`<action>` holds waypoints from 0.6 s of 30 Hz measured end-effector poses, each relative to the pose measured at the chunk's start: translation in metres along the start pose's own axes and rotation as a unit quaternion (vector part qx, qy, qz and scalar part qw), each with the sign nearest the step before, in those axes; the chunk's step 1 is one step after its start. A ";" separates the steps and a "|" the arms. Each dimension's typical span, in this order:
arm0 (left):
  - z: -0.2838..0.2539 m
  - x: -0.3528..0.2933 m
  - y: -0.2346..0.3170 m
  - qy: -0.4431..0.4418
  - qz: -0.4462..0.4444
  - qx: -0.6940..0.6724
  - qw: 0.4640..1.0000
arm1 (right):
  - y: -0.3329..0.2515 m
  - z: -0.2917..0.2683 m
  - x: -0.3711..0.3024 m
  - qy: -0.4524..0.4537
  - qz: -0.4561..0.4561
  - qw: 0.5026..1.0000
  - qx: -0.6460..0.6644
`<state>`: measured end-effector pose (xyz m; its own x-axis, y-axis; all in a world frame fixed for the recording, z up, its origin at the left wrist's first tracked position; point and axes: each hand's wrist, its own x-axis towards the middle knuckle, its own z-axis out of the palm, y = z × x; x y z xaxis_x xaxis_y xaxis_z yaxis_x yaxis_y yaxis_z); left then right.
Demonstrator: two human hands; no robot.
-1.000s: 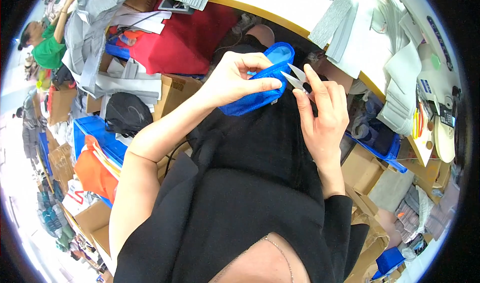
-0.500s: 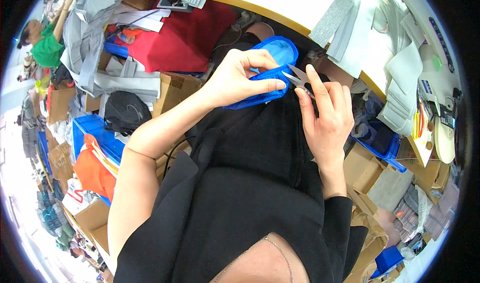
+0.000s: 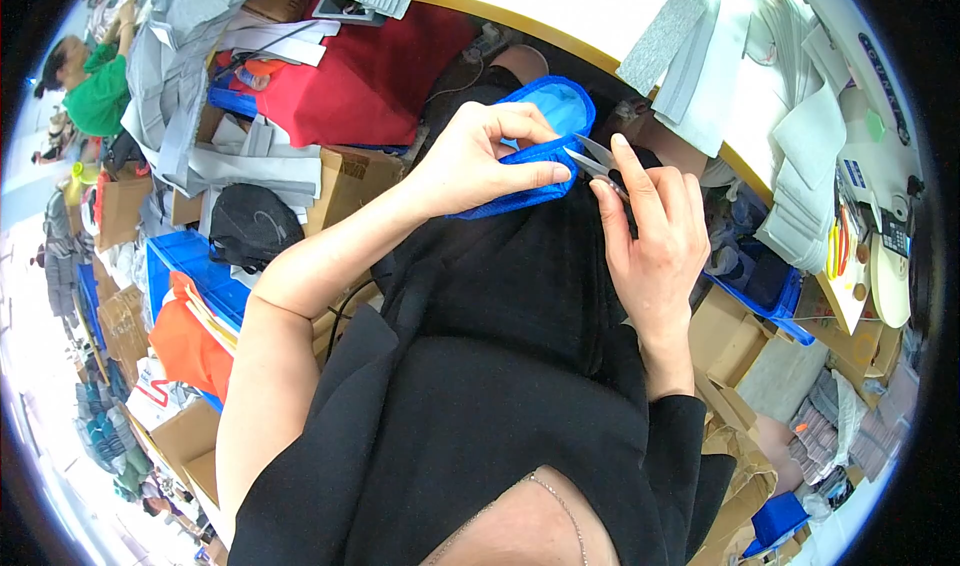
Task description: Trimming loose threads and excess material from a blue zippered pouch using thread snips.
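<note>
My left hand [image 3: 490, 161] grips a small blue fabric pouch [image 3: 560, 103] with a darker blue bound edge and a lighter blue inside. The thumb presses on the near side, while the other fingers are partly hidden behind the fabric. My right hand [image 3: 657, 228] holds a pair of thread snips [image 3: 598, 156] between thumb and fingers. Their two pointed metal blades stand apart, with the tips right at the pouch's bound edge; whether they touch it I cannot tell. Both hands are above my black-clothed lap.
A white table [image 3: 560, 6] with a yellow edge curves ahead, bearing grey fabric strips [image 3: 690, 61]. Red cloth [image 3: 350, 91], a black bag [image 3: 252, 226] and a blue crate [image 3: 190, 256] lie left. A blue bin [image 3: 770, 306] stands right. A person in green [image 3: 97, 101] is far left.
The snips have shifted very slightly at the pouch's edge, and the pouch has tilted a little. Both hands stay nearly in place. The person in green has moved their arms.
</note>
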<state>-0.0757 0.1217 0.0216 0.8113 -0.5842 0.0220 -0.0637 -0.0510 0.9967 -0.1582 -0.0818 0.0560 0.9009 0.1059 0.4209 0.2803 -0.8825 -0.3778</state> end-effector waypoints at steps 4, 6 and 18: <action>-0.001 -0.001 -0.001 0.000 0.001 0.009 1.000 | -0.001 0.001 0.000 -0.003 0.000 1.000 0.001; -0.002 -0.001 -0.002 0.000 0.000 0.007 1.000 | -0.001 0.001 0.000 -0.006 0.002 1.000 0.000; -0.004 0.002 0.005 -0.040 -0.032 -0.106 0.993 | -0.001 0.013 -0.001 0.055 -0.022 0.998 -0.006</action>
<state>-0.0716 0.1237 0.0266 0.7603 -0.6484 -0.0394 0.1165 0.0764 0.9902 -0.1548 -0.0751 0.0456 0.8457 0.0936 0.5254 0.3140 -0.8833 -0.3481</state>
